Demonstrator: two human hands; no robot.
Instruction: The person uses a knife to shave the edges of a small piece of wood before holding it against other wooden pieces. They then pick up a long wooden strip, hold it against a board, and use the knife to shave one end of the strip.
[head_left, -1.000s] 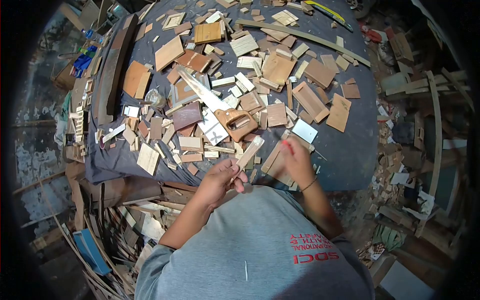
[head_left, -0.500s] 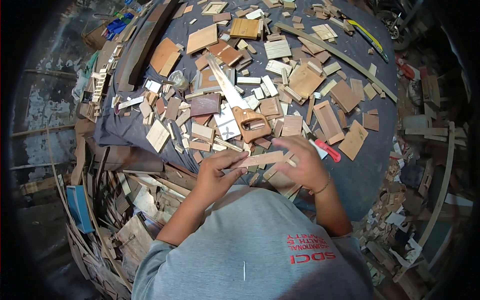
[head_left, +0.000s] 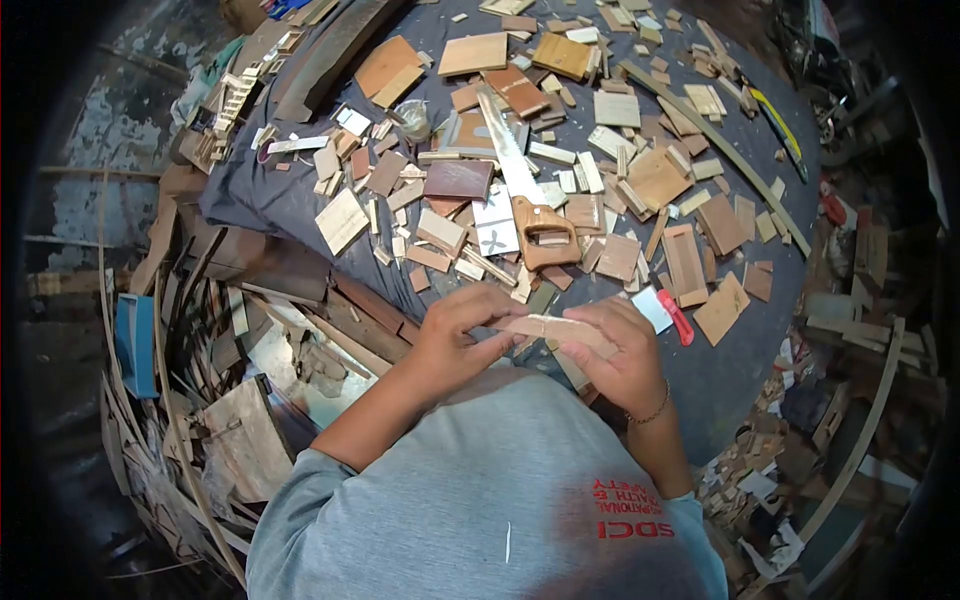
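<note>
A small flat piece of light wood [head_left: 556, 330] is held level between my two hands, close to my chest. My left hand [head_left: 462, 325] pinches its left end between thumb and fingers. At its right end, my right hand [head_left: 618, 350] grips with the thumb below and fingers on top. Just beyond the hands a handsaw [head_left: 545, 233] with a wooden handle lies on the cloth, its blade pointing away. A red-handled tool [head_left: 677, 318] rests to the right of my right hand.
Many wood offcuts lie over the dark cloth [head_left: 280, 200]. A long wooden strip [head_left: 715, 150] and a yellow tool [head_left: 777, 122] are at the upper right. A dark beam [head_left: 335, 65] lies upper left. Scrap wood and a blue box [head_left: 136, 345] stand lower left.
My right hand has closed on the right end of the wood piece, which it was only near before. The view has shifted, so the table's things appear further right.
</note>
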